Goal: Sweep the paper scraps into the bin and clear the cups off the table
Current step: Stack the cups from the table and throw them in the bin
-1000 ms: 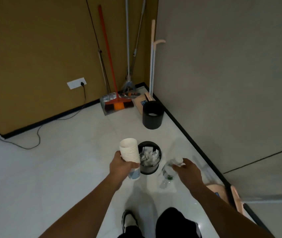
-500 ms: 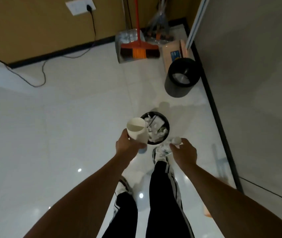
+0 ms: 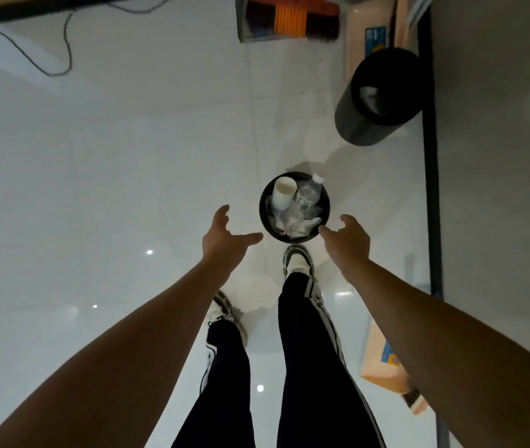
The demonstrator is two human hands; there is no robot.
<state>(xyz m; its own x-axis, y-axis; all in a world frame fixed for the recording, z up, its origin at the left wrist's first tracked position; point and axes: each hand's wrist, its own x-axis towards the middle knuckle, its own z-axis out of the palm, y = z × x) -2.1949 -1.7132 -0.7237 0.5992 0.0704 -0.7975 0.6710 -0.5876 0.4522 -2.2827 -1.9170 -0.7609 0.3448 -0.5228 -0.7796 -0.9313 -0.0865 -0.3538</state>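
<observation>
Half a second ago the left hand gripped a stack of cups and the right hand held a plastic bottle; now both have left the hands and lie in the bin. The left hand [image 3: 225, 239] is held in the air with its fingers spread and relaxed, holding nothing, just to the left of the bin [image 3: 263, 218]. The right hand [image 3: 349, 239] is likewise empty, its fingers loosely apart, just to the right of the bin with a fingertip near the rim.

The stack of cups [image 3: 283, 192] lies tilted in the upper left part of the bin, mouth upward. The bottle [image 3: 307, 194] lies beside it, its white cap toward the bin's far rim. Under both sit crumpled paper scraps [image 3: 296, 227].

The person's shoe [image 3: 297, 263] stands just short of the bin on the white floor [image 3: 111, 173]. A second, larger black bin [image 3: 354, 118] stands farther off to the right, against the wall's dark skirting. Beyond it, a dustpan and orange broom head [image 3: 289, 17] lie at the far edge of view.
</observation>
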